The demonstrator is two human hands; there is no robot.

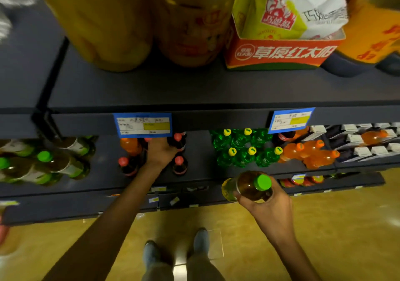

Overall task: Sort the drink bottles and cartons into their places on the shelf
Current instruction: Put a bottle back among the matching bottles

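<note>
Orange-red carton (279,52) on the upper shelf (151,90) carries large white Chinese characters, 草原红太阳; the yellow-green bags (281,7) standing in it bear a red logo with characters too blurred to read. 2 blue-bordered price tags (142,124) (291,120) hang on that shelf's front lip; each has a yellow block and handwriting you cannot make out.

Lower shelf (104,179), left to right: green-capped tea bottles (54,163) lying in a loose heap, dark red-capped cola bottles (179,163) standing upright, green bottles with yellow caps (244,148) packed close together, orange drink bottles (309,153) tipped over, then dark cartons with white tops (368,142) with 1 orange bottle lying on them. Small tags run along the lower lip, unreadable.

Upper shelf's edge and the left price tag overhang the cola group, hiding your left fingertips.

Your left hand (160,150) reaches deep among the cola bottles, arm stretched forward, palm down, fingers curled round something beneath the tag; what they hold you cannot tell. Beside it stands 1 orange bottle (129,145).

Your right hand (268,205) is held in front of the shelf, clear of it, over the yellow floor (324,226), clasping an amber tea bottle with a green cap (249,186) round its neck and shoulder. That bottle lies tilted, cap toward you. Your shoes (175,252) show below, close to the shelf base.
</note>
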